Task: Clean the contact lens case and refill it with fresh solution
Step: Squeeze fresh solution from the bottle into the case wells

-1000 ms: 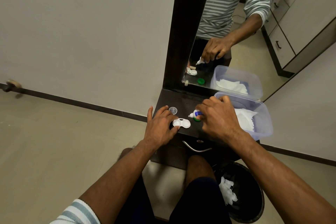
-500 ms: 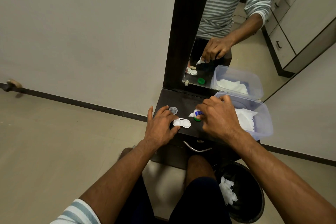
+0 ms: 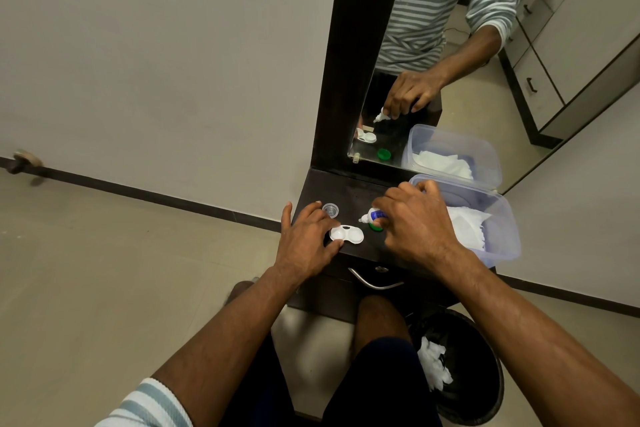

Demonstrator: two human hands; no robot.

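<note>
A white two-well contact lens case (image 3: 346, 234) lies open on the dark dresser top (image 3: 349, 192). My left hand (image 3: 306, 238) rests beside it, thumb and fingers holding the case's left end against the surface. My right hand (image 3: 417, 224) grips a small white solution bottle (image 3: 372, 216) with a blue label, tilted with its nozzle pointing left, just above the case's right well. A green cap (image 3: 375, 226) lies under the bottle, partly hidden. A clear round cap (image 3: 330, 209) sits behind my left fingers.
A clear plastic tub (image 3: 504, 236) holding white tissues stands at the right of the dresser top. A mirror (image 3: 450, 55) rises behind. A black bin (image 3: 464, 371) with used tissues stands on the floor at lower right. A drawer handle (image 3: 375, 282) sits below the top's front edge.
</note>
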